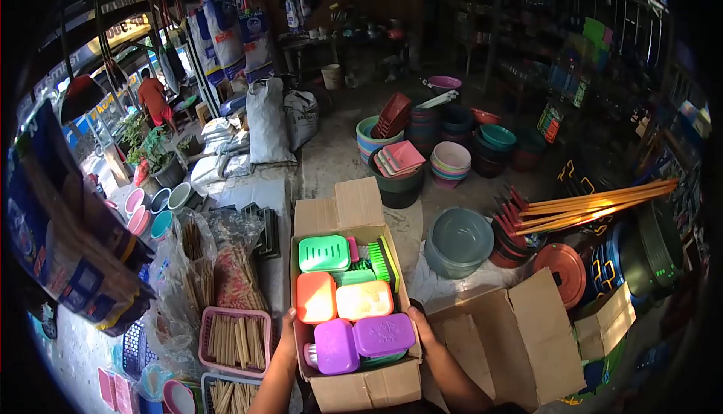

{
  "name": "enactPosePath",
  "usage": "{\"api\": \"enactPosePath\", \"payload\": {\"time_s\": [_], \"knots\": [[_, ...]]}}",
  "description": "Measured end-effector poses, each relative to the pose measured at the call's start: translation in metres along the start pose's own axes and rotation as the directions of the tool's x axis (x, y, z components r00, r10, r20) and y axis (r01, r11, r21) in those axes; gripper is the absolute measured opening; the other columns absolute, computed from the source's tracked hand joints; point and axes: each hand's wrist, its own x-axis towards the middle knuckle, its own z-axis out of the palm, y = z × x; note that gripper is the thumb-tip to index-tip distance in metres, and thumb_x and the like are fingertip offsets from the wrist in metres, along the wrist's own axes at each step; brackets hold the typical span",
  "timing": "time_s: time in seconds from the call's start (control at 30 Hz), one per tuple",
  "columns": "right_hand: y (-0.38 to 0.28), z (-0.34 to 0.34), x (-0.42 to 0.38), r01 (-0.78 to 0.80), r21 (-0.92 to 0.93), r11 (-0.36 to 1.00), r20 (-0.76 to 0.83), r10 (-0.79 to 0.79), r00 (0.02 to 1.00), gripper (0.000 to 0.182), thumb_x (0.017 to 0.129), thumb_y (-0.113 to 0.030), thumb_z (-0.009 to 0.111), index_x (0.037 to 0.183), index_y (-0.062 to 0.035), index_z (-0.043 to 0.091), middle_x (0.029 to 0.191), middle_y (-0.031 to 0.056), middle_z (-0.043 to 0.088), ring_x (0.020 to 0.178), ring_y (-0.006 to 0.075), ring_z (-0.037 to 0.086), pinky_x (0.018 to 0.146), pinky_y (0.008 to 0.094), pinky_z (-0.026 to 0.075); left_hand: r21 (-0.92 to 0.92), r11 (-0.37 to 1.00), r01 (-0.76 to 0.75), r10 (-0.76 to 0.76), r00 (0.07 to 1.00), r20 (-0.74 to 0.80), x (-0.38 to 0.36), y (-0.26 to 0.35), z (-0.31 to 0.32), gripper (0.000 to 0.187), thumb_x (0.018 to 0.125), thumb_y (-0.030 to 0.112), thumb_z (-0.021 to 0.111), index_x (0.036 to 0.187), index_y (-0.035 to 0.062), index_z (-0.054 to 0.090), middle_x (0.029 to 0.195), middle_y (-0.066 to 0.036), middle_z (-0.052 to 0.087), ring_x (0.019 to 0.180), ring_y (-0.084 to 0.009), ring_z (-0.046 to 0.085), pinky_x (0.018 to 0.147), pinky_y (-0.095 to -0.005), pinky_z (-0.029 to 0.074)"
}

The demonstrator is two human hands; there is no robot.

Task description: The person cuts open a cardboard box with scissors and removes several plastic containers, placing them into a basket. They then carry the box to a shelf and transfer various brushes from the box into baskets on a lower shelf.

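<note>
Cardboard box (367, 390), top flaps splayed, held between two bare hands: left hand (286, 335) on one side wall, right hand (422, 329) on the opposite, so they're a box-width apart. Opposed grip probably keeps the load level and the top unobstructed. Inside, green slotted soap box (324, 253), orange container (315, 298), orange-yellow container (365, 300) and two purple containers (385, 336) sit close together, likely to save room; green-bristled brush (382, 261) lines the far right wall, seemingly where a long narrow thing fits. Forearms angle inward from the bottom of the view, thumbs near the rim; most fingers hidden, can't tell how far they wrap. Right of that, second carton (546, 339), open; left, pink basket (233, 370) corralling wooden sticks. Farther out: grey basin (459, 237) on the floor, orange poles (602, 204) bunched roughly parallel.
</note>
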Motion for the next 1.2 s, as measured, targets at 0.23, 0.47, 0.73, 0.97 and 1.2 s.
{"api": "enactPosePath", "payload": {"time_s": [0.23, 0.47, 0.73, 0.97, 1.2], "knots": [[-0.01, -0.056, 0.149, 0.031, 0.013, 0.999, -0.124, -0.029, 0.992, 0.065, 0.093, -0.056, 0.057, 0.124, -0.0001, 0.058, 0.108, 0.0143, 0.069, 0.096, 0.0248, 0.067, 0.086, 0.036, 0.053, -0.117, 0.989, 0.093, -0.07, 0.98, 0.186, 0.162, 0.021, -0.008, 0.089, 0.086, 0.065, 0.051, 0.151, 0.0076, 0.032, 0.147, -0.015, 0.044, 0.133, -0.0337, 0.044, 0.112, -0.0468, 0.035], [-0.08, -0.05, 0.267, 0.204, -0.037, 0.978, -0.391, -0.202, 0.898, 0.069, 0.093, -0.052, 0.058, 0.139, -0.0023, 0.044, 0.122, 0.0148, 0.059, 0.109, 0.0254, 0.061, 0.095, 0.0389, 0.049, -0.02, 0.992, 0.127, -0.115, 0.943, 0.312, 0.342, 0.085, 0.029, 0.083, 0.09, 0.06, 0.047, 0.151, 0.0058, 0.03, 0.149, -0.016, 0.042, 0.135, -0.034, 0.044, 0.114, -0.0464, 0.033], [-0.157, -0.048, 0.321, 0.432, 0.053, 0.9, -0.607, -0.314, 0.73, 0.075, 0.093, -0.058, 0.055, 0.139, -0.001, 0.045, 0.12, 0.0181, 0.064, 0.107, 0.0286, 0.064, 0.097, 0.04, 0.049, 0.118, 0.946, 0.303, -0.319, 0.79, 0.524, 0.52, 0.109, 0.099, 0.08, 0.093, 0.054, 0.049, 0.15, 0.0014, 0.03, 0.15, -0.015, 0.042, 0.138, -0.0293, 0.042, 0.115, -0.0422, 0.031], [-0.217, -0.13, 0.391, 0.476, 0.068, 0.877, -0.747, -0.272, 0.607, 0.067, 0.094, -0.055, 0.055, 0.133, -0.0004, 0.049, 0.115, 0.0169, 0.063, 0.103, 0.0269, 0.063, 0.094, 0.0387, 0.05, 0.277, 0.922, 0.269, -0.386, 0.669, 0.636, 0.659, 0.102, 0.206, 0.081, 0.092, 0.053, 0.05, 0.151, 0.0018, 0.029, 0.149, -0.016, 0.042, 0.136, -0.0317, 0.044, 0.114, -0.0442, 0.033], [-0.336, -0.239, 0.488, 0.621, 0.114, 0.775, -0.719, -0.367, 0.59, 0.06, 0.098, -0.049, 0.051, 0.134, -0.0018, 0.048, 0.113, 0.0135, 0.063, 0.101, 0.0232, 0.064, 0.091, 0.0365, 0.051, 0.412, 0.857, 0.309, -0.514, 0.568, 0.643, 0.81, 0.1, 0.359, 0.084, 0.093, 0.056, 0.049, 0.153, 0.0024, 0.025, 0.151, -0.016, 0.04, 0.138, -0.0327, 0.042, 0.115, -0.0445, 0.033]]}}
